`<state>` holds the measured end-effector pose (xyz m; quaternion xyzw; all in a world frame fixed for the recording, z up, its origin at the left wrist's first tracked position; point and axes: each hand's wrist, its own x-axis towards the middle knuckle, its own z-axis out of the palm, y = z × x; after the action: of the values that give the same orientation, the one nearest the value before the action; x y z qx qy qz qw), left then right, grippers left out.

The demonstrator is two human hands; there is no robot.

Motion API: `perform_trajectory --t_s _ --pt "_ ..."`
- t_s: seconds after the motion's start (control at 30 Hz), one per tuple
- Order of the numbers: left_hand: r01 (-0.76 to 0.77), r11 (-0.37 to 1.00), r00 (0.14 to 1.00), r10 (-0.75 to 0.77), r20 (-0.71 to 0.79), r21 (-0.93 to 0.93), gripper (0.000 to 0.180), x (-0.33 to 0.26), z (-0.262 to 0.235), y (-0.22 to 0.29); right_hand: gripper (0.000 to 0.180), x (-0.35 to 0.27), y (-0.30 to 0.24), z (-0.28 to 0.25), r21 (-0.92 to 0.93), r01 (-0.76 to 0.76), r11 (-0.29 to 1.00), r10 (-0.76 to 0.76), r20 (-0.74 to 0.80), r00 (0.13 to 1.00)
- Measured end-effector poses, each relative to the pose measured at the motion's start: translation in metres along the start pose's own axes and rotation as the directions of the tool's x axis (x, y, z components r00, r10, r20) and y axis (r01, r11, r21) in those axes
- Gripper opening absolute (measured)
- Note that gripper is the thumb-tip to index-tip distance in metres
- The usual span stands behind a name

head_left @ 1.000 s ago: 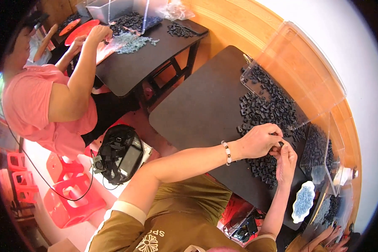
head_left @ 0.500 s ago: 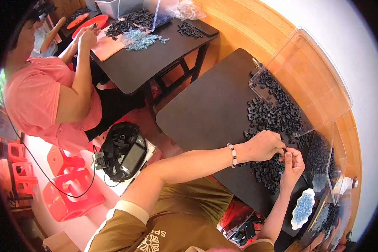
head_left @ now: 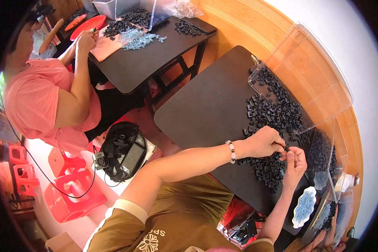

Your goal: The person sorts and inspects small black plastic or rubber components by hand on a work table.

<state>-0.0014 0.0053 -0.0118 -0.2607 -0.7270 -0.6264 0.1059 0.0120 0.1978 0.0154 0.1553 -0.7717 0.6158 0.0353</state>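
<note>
Both hands slid slightly lower over the dark desk (head_left: pixel 206 105). Left hand (head_left: pixel 262 143) and right hand (head_left: pixel 295 161) pinch one small black plastic piece (head_left: pixel 286 148) between fingertips, right above the heap of black plastic pieces (head_left: pixel 271 113); long axis unclear.

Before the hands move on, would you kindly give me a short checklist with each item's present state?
1. Both hands meet over the pile of small black parts: ok.
2. Left hand pinches a black part at its fingertips: ok.
3. Right hand touches that same part: cannot tell, too small.
4. Pile lies on the dark table, away from the near edge: ok.
5. Clear plastic bin stands open behind the pile: ok.
6. Seated person in pink works at another table, apart: ok.
</note>
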Motion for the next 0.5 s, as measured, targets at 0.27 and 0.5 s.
perform_trajectory --t_s 0.27,0.5 --pt "-0.047 0.998 0.999 0.047 0.001 0.051 0.019 0.001 0.004 -0.002 0.008 0.0 0.0 -0.007 0.02 -0.003 1.0 0.003 -0.009 1.0" --pt "0.084 0.996 0.996 -0.084 0.024 -0.016 0.021 0.001 0.003 0.011 0.024 0.002 0.0 -0.012 0.434 -0.114 0.894 0.095 0.065 0.993"
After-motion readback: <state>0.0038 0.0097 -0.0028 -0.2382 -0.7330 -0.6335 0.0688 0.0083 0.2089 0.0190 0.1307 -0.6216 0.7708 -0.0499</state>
